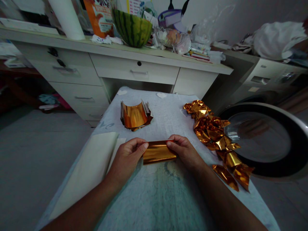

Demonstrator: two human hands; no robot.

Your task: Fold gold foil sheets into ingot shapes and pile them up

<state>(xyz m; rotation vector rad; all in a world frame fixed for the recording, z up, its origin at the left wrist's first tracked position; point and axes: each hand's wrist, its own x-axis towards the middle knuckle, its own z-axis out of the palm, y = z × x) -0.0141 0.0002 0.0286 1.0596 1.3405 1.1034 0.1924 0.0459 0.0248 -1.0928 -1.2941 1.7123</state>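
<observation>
A sheet of shiny gold foil paper (160, 153) is stretched between my two hands, just above the cloth-covered table. My left hand (131, 150) pinches its upper left corner between thumb and fingers. At the upper right corner, my right hand (184, 149) grips it the same way. The sheet's top edge looks folded or rolled over. Beyond my hands lies a curled stack of gold foil sheets (135, 115). To the right, folded gold foil pieces (209, 128) lie heaped in a row along the table edge.
White paper (96, 154) lies along the table's left side. Behind stands a white desk (115, 65) with drawers, bearing a cut watermelon (132, 28), an orange bag (99, 17) and a white roll (66, 19). A washing machine's open round door (295, 144) borders the table's right side.
</observation>
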